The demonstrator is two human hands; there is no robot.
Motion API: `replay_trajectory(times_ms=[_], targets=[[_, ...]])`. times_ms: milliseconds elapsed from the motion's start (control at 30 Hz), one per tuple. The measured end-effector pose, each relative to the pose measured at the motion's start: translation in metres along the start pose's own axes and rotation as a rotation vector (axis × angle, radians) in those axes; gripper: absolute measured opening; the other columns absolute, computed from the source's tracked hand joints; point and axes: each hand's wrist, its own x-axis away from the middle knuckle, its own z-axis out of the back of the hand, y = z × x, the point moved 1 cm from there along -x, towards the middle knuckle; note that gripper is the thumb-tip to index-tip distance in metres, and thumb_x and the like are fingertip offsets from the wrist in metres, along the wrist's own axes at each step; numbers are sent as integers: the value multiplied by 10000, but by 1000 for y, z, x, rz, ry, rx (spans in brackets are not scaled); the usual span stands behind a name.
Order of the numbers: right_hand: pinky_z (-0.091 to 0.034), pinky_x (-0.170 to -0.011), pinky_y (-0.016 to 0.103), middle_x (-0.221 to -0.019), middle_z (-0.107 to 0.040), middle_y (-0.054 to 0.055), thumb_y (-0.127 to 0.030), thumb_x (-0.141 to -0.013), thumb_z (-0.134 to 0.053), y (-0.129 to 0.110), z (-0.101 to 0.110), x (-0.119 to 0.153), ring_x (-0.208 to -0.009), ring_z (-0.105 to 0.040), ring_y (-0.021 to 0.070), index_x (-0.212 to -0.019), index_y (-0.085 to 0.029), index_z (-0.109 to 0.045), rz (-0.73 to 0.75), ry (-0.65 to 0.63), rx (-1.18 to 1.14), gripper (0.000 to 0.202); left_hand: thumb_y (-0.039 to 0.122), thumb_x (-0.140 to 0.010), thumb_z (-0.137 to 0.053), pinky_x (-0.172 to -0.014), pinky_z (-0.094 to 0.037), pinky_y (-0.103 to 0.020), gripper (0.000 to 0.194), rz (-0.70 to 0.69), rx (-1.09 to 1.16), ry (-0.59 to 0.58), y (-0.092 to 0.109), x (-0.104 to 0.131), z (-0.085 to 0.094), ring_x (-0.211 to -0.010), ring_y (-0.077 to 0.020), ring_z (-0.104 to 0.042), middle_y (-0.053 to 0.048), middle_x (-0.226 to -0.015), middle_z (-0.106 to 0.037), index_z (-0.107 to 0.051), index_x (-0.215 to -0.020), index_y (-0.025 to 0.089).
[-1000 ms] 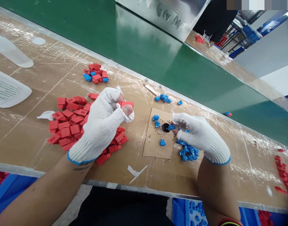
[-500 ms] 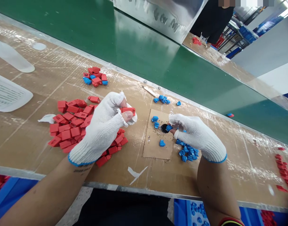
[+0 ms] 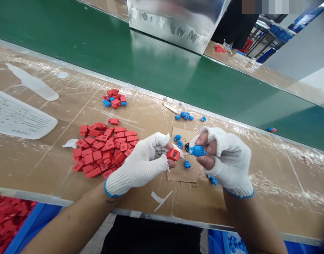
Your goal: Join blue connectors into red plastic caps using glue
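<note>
Both hands wear white gloves with bare fingertips. Between thumb and fingers, my left hand (image 3: 144, 160) holds a red block (image 3: 173, 154), its hollow end facing right. My right hand (image 3: 224, 155) pinches a blue piece (image 3: 197, 151) a short gap to the right of the block. Below them lies a cardboard sheet (image 3: 178, 173) bearing a few blue pieces (image 3: 187, 164) and a round black item (image 3: 187, 147), partly hidden by the blue piece and fingers. A large pile of red blocks (image 3: 98, 150) sits left of my left hand.
Mixed red and blue pieces (image 3: 115, 98) lie at the back left, blue pieces (image 3: 185, 115) behind the cardboard. A green belt (image 3: 98, 53) crosses beyond the table, with a metal housing (image 3: 172, 24) over it. Blue bins (image 3: 32, 225) stand below the front edge. A person (image 3: 231, 26) stands far behind.
My right hand has lifted the blue piece from beside the black item and turned its fingers upward. My left hand has come right with the red block, now closer to the blue piece. The view has shifted.
</note>
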Motion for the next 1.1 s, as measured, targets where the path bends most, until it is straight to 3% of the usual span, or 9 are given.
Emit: replay_trajectory(times_ms=[167, 267, 367, 500, 733, 867, 1100], targets=[[-637, -780, 383, -1002, -751, 8, -122, -890, -837, 2, -11, 2, -886, -743, 206, -930, -274, -700, -41, -45, -47, 209, 125, -824, -795, -551, -456, -173, 175, -97, -39, -39, 2, 2, 4, -632, -74, -551, 27, -783, -642, -656, -918, 176], [-646, -792, 377, -1022, -763, 10, -157, -903, -852, 5, -12, 7, -900, -746, 205, -1006, -296, -734, -32, -43, -6, 210, 231, -921, -783, -601, -486, -200, 139, -140, -123, -113, 3, 4, 7, -687, -98, -577, 7, -827, -656, -670, -977, 173], [-663, -821, 389, -1048, -768, 10, -167, -913, -846, 5, -13, 10, -923, -755, 212, -1069, -318, -752, -22, -45, 5, 236, 452, -1075, -617, -684, -514, -236, 303, -179, -216, -189, 1, 6, 8, -732, -119, -605, -13, -824, -664, -646, -973, 168], [-660, -843, 389, -1052, -771, 12, -112, -903, -820, 2, -13, 10, -934, -751, 212, -1021, -297, -732, -10, -72, 26, 236, 576, -1111, -479, -675, -492, -245, 468, -180, -254, -201, 0, 6, 7, -705, -120, -587, -17, -794, -655, -613, -927, 166], [-652, -797, 367, -978, -794, 15, -101, -885, -790, 0, -17, 5, -879, -768, 206, -865, -268, -640, 110, -99, 138, 225, 590, -1116, -449, -649, -473, -260, 496, -161, -215, -193, 0, 6, 5, -671, -129, -592, -19, -769, -664, -627, -936, 163], [-625, -686, 330, -821, -746, -18, -43, -853, -757, -7, -20, 1, -763, -747, 189, -810, -269, -576, 137, -135, 268, 293, 540, -1133, -424, -654, -482, -274, 436, -168, -275, -184, -2, 7, 2, -690, -148, -627, -20, -788, -662, -608, -964, 183], [-583, -635, 285, -735, -673, -32, 60, -835, -643, -9, -24, 5, -744, -736, 171, -842, -266, -610, 154, -180, 270, 328, 485, -1152, -371, -602, -361, -294, 402, -290, -502, -81, -2, 12, 0, -605, -124, -428, 30, -747, -493, -531, -902, 214]])
